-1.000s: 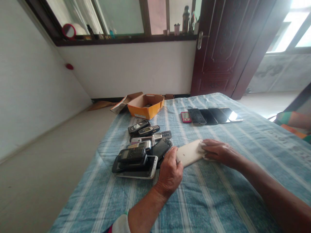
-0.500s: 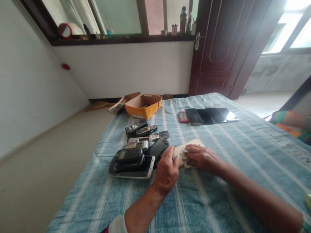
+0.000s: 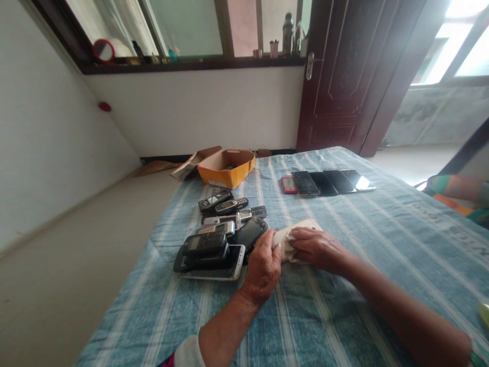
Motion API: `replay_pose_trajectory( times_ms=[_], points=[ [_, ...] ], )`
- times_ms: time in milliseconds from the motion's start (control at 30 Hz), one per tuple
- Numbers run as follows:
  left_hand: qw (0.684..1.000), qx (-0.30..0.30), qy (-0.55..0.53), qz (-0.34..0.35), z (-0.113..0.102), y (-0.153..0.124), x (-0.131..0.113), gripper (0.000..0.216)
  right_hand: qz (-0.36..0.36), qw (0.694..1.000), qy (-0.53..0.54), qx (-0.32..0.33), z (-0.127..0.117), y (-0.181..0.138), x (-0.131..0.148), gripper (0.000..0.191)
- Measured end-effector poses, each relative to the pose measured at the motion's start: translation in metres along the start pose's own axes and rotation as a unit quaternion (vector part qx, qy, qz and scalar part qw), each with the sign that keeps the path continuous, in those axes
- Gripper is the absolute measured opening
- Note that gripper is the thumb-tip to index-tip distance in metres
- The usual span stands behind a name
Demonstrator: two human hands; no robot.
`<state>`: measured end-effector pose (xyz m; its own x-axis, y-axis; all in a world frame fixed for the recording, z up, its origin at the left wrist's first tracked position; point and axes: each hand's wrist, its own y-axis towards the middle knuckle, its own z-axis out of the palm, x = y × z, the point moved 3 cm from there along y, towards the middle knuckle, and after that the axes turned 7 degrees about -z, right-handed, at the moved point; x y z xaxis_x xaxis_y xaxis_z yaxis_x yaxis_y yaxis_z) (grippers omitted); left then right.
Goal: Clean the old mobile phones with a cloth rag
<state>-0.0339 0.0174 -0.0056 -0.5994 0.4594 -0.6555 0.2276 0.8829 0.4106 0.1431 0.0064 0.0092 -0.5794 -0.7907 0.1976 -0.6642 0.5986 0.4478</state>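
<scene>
The left hand (image 3: 263, 265) is closed around the left end of a white phone (image 3: 303, 225) and keeps it down on the tabletop (image 3: 305, 316), which has a blue striped cover. The right hand (image 3: 319, 248) lies over the middle of this phone, its fingers bent and pressing a small white cloth (image 3: 289, 251) against it. I judge that the step in hand is wiping the phone's upper side. A next stroke would call for a firm hold at the left end and for the cloth to be drawn along the phone toward its free right end. The phone lies flat, and the side facing up seems to be its plain back. Its long axis runs nearly left to right, with the right end turned a little away from the person. Just left of the phone is a heap of old phones (image 3: 214, 244), one on another. Beyond the phone, a row of phones (image 3: 328, 182) lies side by side. Farther off, beyond and left of it, an orange box (image 3: 226, 168) stands open.
</scene>
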Motion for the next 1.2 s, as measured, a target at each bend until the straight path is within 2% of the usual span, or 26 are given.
replay_pose_trajectory(
  times_ms=[133, 267, 433, 600, 767, 900, 1033, 1200],
  points=[
    [1.000, 0.000, 0.004, 0.001, 0.001, -0.001, 0.001, 0.036, 0.063, 0.998, 0.005, -0.022, -0.018, -0.030, -0.032, 0.019],
    [1.000, 0.002, 0.004, -0.003, 0.000, -0.001, 0.001, 0.035, 0.082, 0.996, 0.020, -0.024, -0.020, -0.045, -0.050, 0.022],
    [1.000, 0.002, 0.002, -0.010, 0.001, 0.000, -0.001, 0.035, 0.062, 0.997, 0.025, -0.031, -0.015, -0.037, -0.041, 0.022],
    [1.000, -0.002, 0.007, -0.015, 0.001, 0.001, -0.001, 0.035, 0.032, 0.999, 0.004, -0.024, -0.010, -0.020, -0.020, 0.019],
    [1.000, -0.001, 0.011, -0.007, 0.002, 0.002, 0.000, 0.033, -0.001, 0.999, -0.022, -0.035, 0.006, 0.005, 0.006, 0.010],
    [1.000, 0.006, 0.007, -0.014, 0.002, 0.003, 0.001, 0.033, -0.009, 0.998, -0.037, -0.041, 0.016, 0.019, 0.020, 0.018],
    [1.000, 0.009, 0.002, -0.014, 0.001, 0.003, 0.001, 0.034, -0.005, 0.999, -0.033, -0.015, 0.006, 0.010, 0.009, 0.011],
    [1.000, 0.006, 0.007, -0.011, 0.001, 0.002, 0.000, 0.035, 0.042, 0.998, -0.035, -0.002, -0.023, -0.024, -0.030, 0.015]
  ],
)
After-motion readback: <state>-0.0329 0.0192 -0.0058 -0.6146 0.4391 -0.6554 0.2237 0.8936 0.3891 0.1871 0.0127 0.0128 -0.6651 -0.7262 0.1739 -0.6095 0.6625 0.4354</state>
